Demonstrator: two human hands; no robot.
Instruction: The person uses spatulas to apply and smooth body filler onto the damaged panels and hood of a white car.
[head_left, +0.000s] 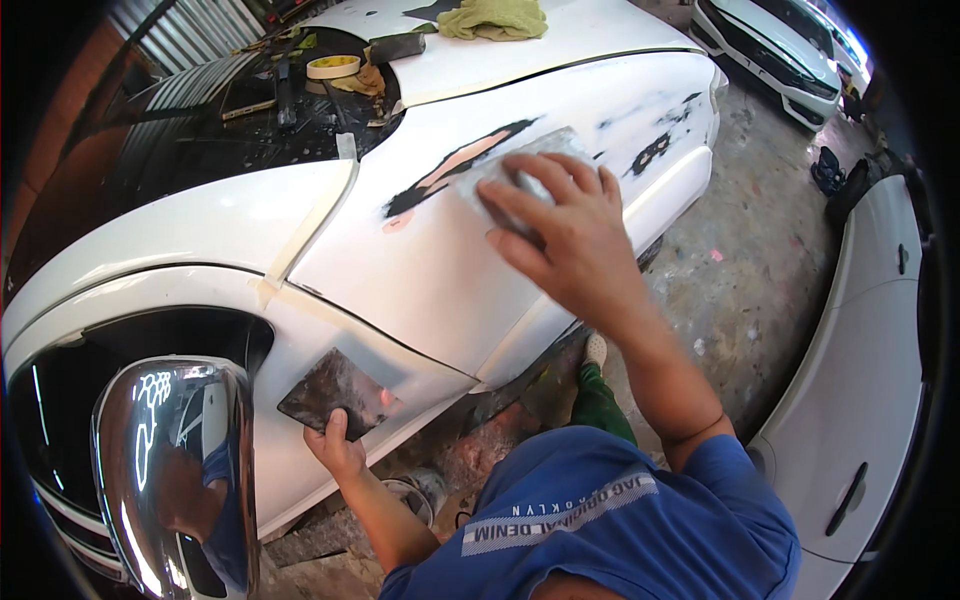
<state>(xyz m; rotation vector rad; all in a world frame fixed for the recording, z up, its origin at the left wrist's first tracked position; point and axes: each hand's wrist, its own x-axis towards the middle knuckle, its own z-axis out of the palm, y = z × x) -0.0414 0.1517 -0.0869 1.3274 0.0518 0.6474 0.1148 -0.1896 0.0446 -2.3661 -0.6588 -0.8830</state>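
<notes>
My left hand (338, 450) pinches the lower edge of a dark square filler board (325, 392), thumb on top. A pinkish smear shows near the board's right corner. Fingers bent, my right hand (572, 215) grips a flat grey spreader (560, 143) over the white car panel (430, 300); the spreader is blurred, and whether it touches the panel I cannot tell. Just left of it, a long black patch with a pinkish middle (465, 163) runs along the panel. A small pinkish spot (398, 222) lies below that patch. Farther right is another dark, uneven patch (652, 152).
On the dark windshield lie a yellow tape roll (333, 67), a phone (249, 95) and a dark block (397, 47). A green cloth (492, 18) rests on the hood. A chrome mirror (172, 470) juts out at left. White cars (868, 360) stand to the right.
</notes>
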